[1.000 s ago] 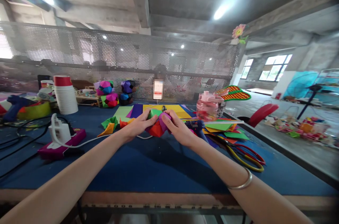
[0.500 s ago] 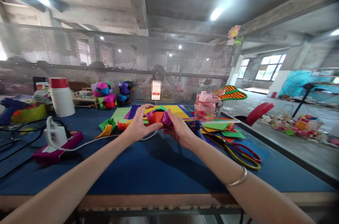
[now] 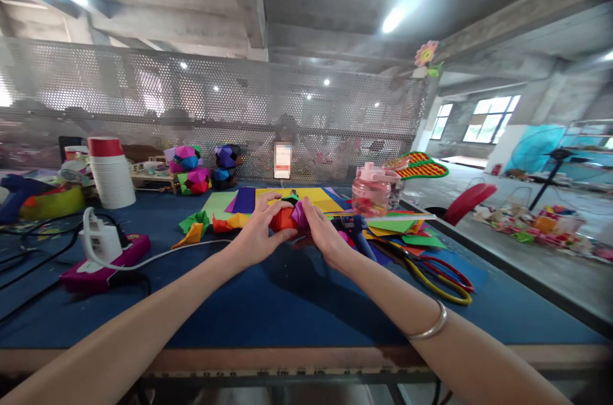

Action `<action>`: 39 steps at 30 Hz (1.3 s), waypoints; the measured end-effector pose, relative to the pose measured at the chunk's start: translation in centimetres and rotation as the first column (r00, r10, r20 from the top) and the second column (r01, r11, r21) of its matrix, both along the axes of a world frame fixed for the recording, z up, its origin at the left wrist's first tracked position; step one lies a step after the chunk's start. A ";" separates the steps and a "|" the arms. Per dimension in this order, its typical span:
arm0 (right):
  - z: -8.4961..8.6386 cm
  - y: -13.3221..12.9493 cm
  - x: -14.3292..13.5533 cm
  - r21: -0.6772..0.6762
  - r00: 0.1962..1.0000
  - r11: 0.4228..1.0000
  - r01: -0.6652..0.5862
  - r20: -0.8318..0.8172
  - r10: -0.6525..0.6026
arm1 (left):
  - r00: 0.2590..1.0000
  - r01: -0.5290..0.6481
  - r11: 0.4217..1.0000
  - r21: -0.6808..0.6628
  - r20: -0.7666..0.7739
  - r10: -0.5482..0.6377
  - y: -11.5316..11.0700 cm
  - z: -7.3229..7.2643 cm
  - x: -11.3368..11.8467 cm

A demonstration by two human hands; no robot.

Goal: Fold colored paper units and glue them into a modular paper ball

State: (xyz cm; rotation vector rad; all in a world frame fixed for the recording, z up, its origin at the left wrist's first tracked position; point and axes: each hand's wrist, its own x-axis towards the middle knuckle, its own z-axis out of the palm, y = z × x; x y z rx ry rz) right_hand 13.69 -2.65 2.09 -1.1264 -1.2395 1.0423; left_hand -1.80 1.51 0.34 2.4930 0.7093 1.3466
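Note:
Between my two hands is a folded paper ball (image 3: 284,220) with orange, purple and dark green faces. My left hand (image 3: 261,229) grips it from the left, thumb along its lower front and fingers over the top. From the right, my right hand (image 3: 322,230) presses its fingers along the purple side; its thumb is mostly hidden. Left of the ball lie loose folded paper pieces (image 3: 195,226) in green and orange. Behind it are flat coloured paper sheets (image 3: 316,199). A blue glue gun (image 3: 357,229) lies just right of my right hand.
Scissors (image 3: 443,280) with red and yellow handles lie at the right by more paper (image 3: 421,239). A pink jar (image 3: 370,191) stands behind them. At left are a purple power strip (image 3: 108,264) with a white cable, stacked cups (image 3: 112,178) and finished paper balls (image 3: 194,168). A phone (image 3: 282,160) leans at the back.
Both hands have closed in around the paper ball, and it has turned slightly, showing less purple on its left. My right hand's fingers have straightened against its side.

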 end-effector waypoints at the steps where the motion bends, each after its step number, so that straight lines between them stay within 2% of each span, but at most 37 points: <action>1: 0.0 0.1 0.0 -0.001 1.000 1.000 0.002 0.006 -0.002 | 1.000 0.017 1.000 -0.004 -0.001 -0.017 0.1 0.0 0.0; 10: -0.6 1.0 0.7 0.013 0.990 1.000 0.001 0.142 -0.003 | 0.993 0.112 0.991 -0.079 -0.023 -0.114 0.5 0.4 -0.8; 16: -0.8 1.3 1.1 0.030 0.971 0.999 0.010 0.239 -0.017 | 0.991 0.119 0.991 -0.056 -0.060 -0.122 0.4 0.8 -1.2; 22: -0.7 1.3 1.2 0.017 0.966 1.000 0.022 0.258 -0.025 | 0.988 0.127 0.990 -0.064 -0.075 -0.132 0.7 0.8 -1.4; 29: -1.4 1.9 1.7 0.059 0.955 0.998 0.019 0.296 -0.036 | 0.985 0.148 0.985 -0.094 -0.079 -0.156 0.7 0.8 -1.6; 35: -1.5 1.8 1.7 0.073 0.949 0.995 0.071 0.301 -0.090 | 0.986 0.140 0.990 -0.035 -0.091 -0.142 0.5 0.9 -1.4; 39: -1.6 1.8 1.7 0.063 0.971 0.995 0.078 0.223 -0.090 | 0.989 0.121 0.993 -0.006 -0.087 -0.121 0.0 0.8 -0.9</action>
